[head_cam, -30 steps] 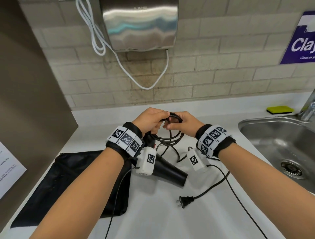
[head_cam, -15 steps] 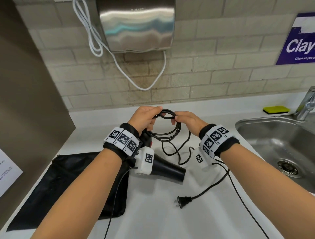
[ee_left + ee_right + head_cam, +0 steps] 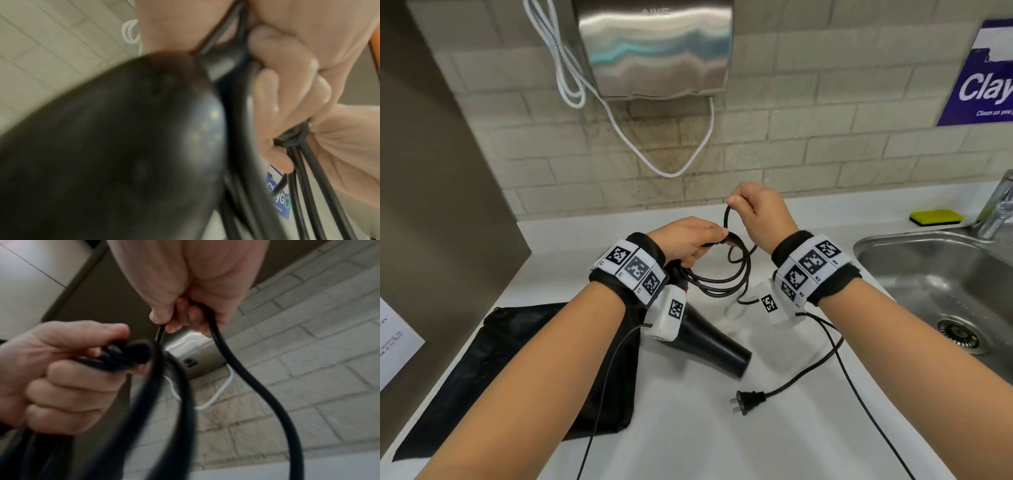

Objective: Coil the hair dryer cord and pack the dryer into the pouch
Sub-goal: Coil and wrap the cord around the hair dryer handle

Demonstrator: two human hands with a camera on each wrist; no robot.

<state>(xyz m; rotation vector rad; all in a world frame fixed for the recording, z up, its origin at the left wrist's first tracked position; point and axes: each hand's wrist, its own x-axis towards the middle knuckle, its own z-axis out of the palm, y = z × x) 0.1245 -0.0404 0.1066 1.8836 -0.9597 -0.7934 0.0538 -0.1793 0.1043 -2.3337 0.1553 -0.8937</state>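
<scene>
**A:** Where's the cord right now?

**B:** Most of the black cord (image 3: 726, 274) is gathered in loops at the left hand (image 3: 688, 240), whose fingers (image 3: 68, 389) are curled tight round the bundle. The loops hang down below that fist.

**A:** And the right hand?

**B:** The right hand (image 3: 760, 216) is raised at one o'clock from the left, pinching a single strand between thumb and fingertips, so a fresh loop arcs from it down to the bundle.

**A:** The dryer itself?

**B:** The hair dryer (image 3: 709, 342) sits under the left wrist, nozzle pointing to five o'clock, low over the white bench (image 3: 688, 438); the left wrist view shows its rounded back right beside the gripping fingers. I can't tell if it's resting on the bench or hanging.

**A:** Loose end?

**B:** The plug (image 3: 744, 401) lies on the bench at six o'clock from the hands, prongs pointing left, cord trailing up to the right.

**A:** The pouch?

**B:** The black pouch (image 3: 524, 359) lies flat on the bench at eight o'clock, beneath the left forearm.
</scene>
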